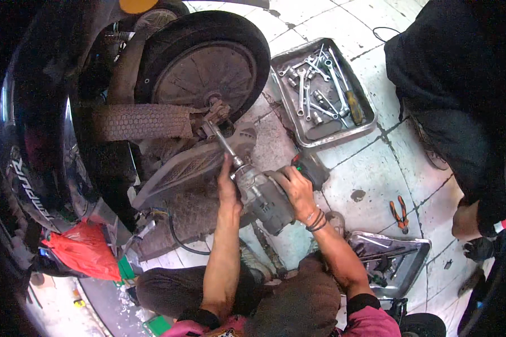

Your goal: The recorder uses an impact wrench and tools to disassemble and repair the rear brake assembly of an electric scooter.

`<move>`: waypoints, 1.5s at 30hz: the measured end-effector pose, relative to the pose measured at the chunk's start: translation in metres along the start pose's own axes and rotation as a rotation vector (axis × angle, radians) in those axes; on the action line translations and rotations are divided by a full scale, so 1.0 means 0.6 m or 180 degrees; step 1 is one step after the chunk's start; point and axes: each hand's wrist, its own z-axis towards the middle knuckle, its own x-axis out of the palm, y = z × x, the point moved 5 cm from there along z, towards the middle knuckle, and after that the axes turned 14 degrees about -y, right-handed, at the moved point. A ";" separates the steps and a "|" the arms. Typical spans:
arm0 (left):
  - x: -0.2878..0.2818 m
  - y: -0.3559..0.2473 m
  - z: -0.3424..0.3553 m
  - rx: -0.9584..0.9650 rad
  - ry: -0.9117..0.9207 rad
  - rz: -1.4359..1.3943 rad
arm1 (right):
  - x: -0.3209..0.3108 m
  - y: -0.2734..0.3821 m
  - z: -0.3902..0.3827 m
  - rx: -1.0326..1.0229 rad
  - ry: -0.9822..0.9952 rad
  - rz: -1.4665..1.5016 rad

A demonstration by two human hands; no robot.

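My right hand (299,196) is wrapped round the handle of a grey and black cordless impact wrench (264,196). Its dark battery (314,169) sticks out beyond my fingers. At the tool's front end my left hand (229,186) supports the nose, its fingers partly hidden by the body. A long shiny extension bar (226,141) runs from the wrench to the bracket (208,121) beside the wheel hub. Whether its tip sits on a bolt is too small to tell. Behind the bracket stands the dusty motorbike wheel (205,76) with its black tyre.
A metal tray (343,135) holds spanners, sockets and a yellow-handled screwdriver. Orange-handled pliers (399,215) lie on the tiles near a second tray (416,264). Dark motorbike bodywork (56,168) fills the left, above a red bag (84,247). Another person (450,84) is at the right.
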 end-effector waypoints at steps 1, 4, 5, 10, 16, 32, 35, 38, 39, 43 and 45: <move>-0.001 0.000 0.003 0.0135 -0.0137 0.0024 | 0.004 -0.012 -0.009 0.0033 -0.0161 0.0157; 0.010 0.004 0.004 0.0252 -0.0276 -0.0024 | 0.040 -0.047 -0.036 0.0280 -0.0426 0.0632; 0.007 0.004 0.007 0.0252 -0.0278 -0.0025 | 0.048 -0.055 -0.043 0.0511 -0.0522 0.0968; 0.026 0.000 -0.007 0.0026 0.0000 -0.0192 | 0.039 -0.024 -0.035 0.0628 -0.0640 0.1710; 0.009 -0.006 0.007 0.0129 -0.0023 -0.0011 | 0.035 -0.021 -0.039 0.0527 -0.0719 0.1214; 0.007 -0.010 -0.004 0.0367 -0.0463 0.0152 | -0.007 0.018 -0.002 -0.0199 -0.0245 -0.0228; -0.020 0.001 0.029 0.0254 -0.0370 0.0211 | -0.001 0.007 -0.005 0.0001 -0.0451 0.0097; -0.011 0.010 0.045 0.0326 -0.0223 0.0109 | 0.037 -0.029 -0.036 0.0267 -0.0652 0.0585; -0.011 0.007 0.041 0.0355 -0.0192 0.0031 | 0.043 -0.033 -0.044 0.0543 -0.0767 0.0937; 0.013 0.001 0.010 0.0275 -0.0342 0.0265 | 0.032 -0.024 -0.042 0.0461 -0.0735 0.0772; -0.007 -0.008 0.007 0.0237 -0.0104 0.0180 | 0.002 0.015 -0.015 0.0283 -0.0497 0.0477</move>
